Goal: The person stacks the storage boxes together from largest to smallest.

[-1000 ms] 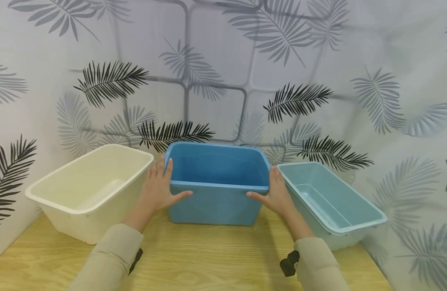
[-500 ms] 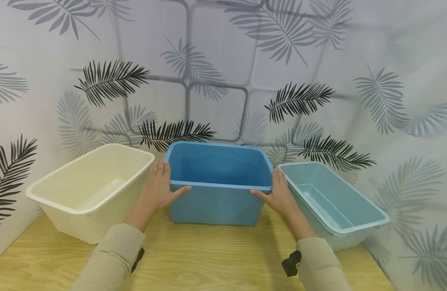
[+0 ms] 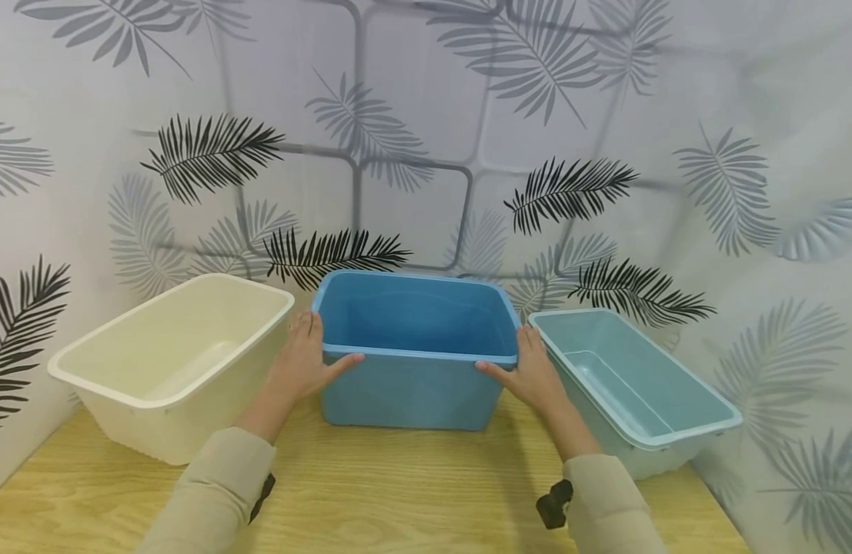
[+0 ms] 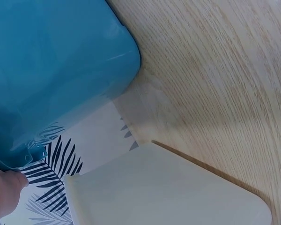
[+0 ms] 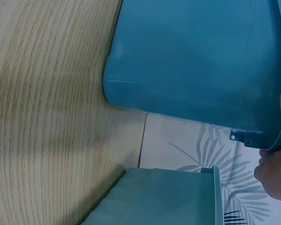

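Observation:
A blue plastic storage bin (image 3: 412, 388) stands upright on the table in the middle of the head view, its inside bare. My left hand (image 3: 299, 362) grips its left front corner, thumb along the front just under the rim, fingers bent at the side. At the opposite corner my right hand (image 3: 536, 371) holds on the same way. In the right wrist view, curled fingers (image 5: 267, 171) reach under the rim beside a small hinge-like tab. The left wrist view has fingers (image 4: 11, 187) at the rim too, mostly cut off by the frame edge.
A cream bin (image 3: 138, 431) stands close on the left, angled inward. To the right is a pale teal bin (image 3: 664, 458), also angled. The wood-grain table (image 3: 398, 492) ends at a leaf-patterned backdrop (image 3: 412, 92) behind the bins.
The fingers of both hands have slid down from the upper rim and bent in at the bin's sides. The blue bin and the other two stay where they were.

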A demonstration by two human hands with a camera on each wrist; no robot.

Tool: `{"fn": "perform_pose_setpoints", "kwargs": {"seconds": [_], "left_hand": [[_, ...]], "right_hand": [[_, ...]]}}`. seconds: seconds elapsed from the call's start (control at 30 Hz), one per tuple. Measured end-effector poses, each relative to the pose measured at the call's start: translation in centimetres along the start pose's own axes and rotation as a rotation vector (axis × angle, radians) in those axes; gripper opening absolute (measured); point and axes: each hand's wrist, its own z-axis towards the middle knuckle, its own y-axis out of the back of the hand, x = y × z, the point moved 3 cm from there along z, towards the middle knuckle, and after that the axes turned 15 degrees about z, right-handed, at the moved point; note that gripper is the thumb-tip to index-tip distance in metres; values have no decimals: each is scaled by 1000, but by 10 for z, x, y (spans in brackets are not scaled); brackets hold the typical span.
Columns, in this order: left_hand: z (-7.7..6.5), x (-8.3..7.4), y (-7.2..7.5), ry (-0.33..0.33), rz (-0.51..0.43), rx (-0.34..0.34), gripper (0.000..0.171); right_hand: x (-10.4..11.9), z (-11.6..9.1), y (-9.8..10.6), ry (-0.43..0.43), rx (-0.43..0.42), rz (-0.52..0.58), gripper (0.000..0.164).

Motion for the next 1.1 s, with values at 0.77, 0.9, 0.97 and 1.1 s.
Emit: {"fn": "perform_pose_setpoints", "kwargs": {"seconds": [0.77, 0.9, 0.97, 1.1], "left_hand": [[-10, -1, 2, 12, -3, -27, 103], [-13, -2, 4, 13, -14, -36, 101], [-14, -2, 5, 15, -19, -36, 101], [-16, -2, 6, 15, -18, -36, 101]], "right_hand": [[2, -9, -2, -13, -27, -14, 105], [2, -11, -3, -29, -22, -14, 105], [3, -13, -3, -34, -24, -5, 105], [4, -16, -3, -26, -33, -1, 103]]}}
